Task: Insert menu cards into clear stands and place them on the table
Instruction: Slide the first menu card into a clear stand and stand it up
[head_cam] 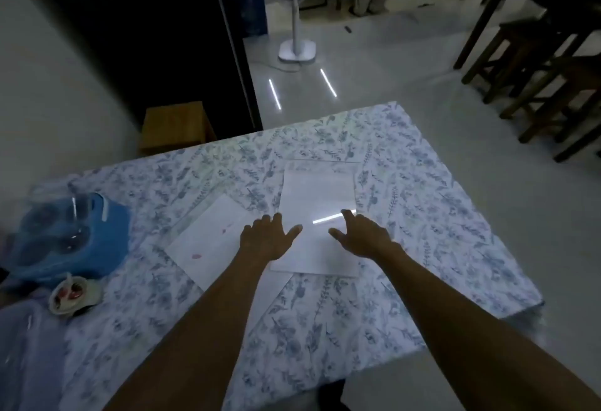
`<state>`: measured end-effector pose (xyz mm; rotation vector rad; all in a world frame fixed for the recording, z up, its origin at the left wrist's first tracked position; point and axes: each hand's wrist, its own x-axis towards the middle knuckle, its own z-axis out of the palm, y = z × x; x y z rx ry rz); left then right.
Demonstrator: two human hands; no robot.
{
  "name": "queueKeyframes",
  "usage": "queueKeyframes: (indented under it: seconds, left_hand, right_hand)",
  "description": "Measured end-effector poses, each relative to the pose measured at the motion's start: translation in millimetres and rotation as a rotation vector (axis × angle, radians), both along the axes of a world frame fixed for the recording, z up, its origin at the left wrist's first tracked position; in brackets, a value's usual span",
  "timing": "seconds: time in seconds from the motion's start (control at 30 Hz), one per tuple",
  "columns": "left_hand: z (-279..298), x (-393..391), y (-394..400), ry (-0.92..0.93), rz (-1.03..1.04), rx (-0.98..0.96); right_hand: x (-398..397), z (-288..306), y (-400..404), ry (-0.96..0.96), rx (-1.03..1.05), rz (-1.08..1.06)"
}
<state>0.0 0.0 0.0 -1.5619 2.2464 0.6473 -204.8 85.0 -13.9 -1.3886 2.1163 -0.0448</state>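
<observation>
Head view: your left hand [265,235] and right hand [361,236] spread, empty, over near half of clear stand [317,189]; long axis runs away from you; second card [208,238] just left.

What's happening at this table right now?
A person reaches both bare arms over a floral tablecloth. The left hand and right hand are spread open over a glossy white sheet lying flat, apparently a card in or under a clear cover; neither grips anything. A second white sheet with pink marks lies left of it. A blue plastic bag and small cup sit at the table's left edge.
</observation>
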Motion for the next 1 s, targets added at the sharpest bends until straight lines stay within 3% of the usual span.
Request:
queueKeyframes:
  seconds: [0.2,0.43,0.6,0.77,1.0]
  left_hand:
    - [-26.8,-17.7,-7.1,0.006,0.104,0.165]
    - [-36.6,-39.9,-11.4,0.057,0.183,0.167]
    - [-40.9,-42.1,-17.6,0.099,0.276,0.145]
    - [-41.0,-30.4,-20.7,0.218,0.398,0.131]
    - [-20.1,-7.1,-9.5,0.452,0.206,0.083]
  right_hand:
    - [-23.7,-28.9,-0.6,-0.031,0.087,-0.118]
    - [-26.4,-36.5,-9.7,-0.09,0.036,-0.176]
    - [-19.8,-42.9,-11.7,-0.314,-0.014,-0.468]
    - [-20.8,-37.9,2.0,-0.431,-0.048,-0.624]
    - [-40.2,-22.0,42.9,-0.495,-0.185,-0.699]
